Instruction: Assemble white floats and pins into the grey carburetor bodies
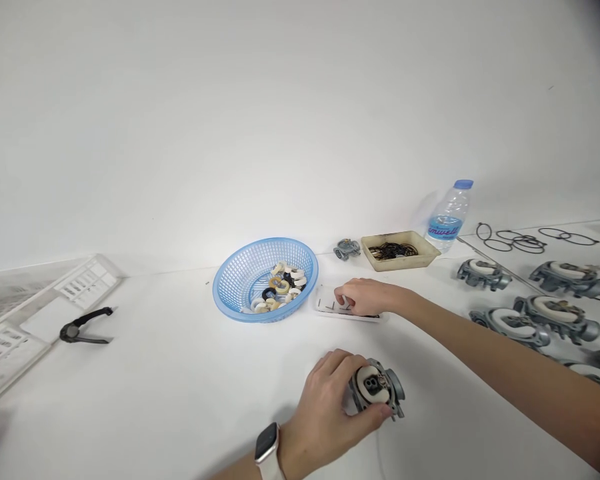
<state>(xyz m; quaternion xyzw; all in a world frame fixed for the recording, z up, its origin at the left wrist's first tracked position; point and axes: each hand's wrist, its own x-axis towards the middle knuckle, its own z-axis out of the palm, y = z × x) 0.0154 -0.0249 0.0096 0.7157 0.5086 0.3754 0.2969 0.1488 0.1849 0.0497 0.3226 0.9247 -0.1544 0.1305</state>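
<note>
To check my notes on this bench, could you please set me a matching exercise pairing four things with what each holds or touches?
Things: 1 blue basket; 2 beige tray; 3 left hand; 4 right hand.
States: A grips a grey metal part; B holds thin black rings; C rests on a flat white tray; D holds pale and black rings.
Pairs: 1-D, 2-B, 3-A, 4-C.

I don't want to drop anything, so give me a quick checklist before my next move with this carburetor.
1. Left hand grips carburetor: ok.
2. Carburetor resting on table: ok.
3. Right hand on white tray: ok.
4. Right hand holding a part: cannot tell.
5. Basket upright, rings inside: ok.
</note>
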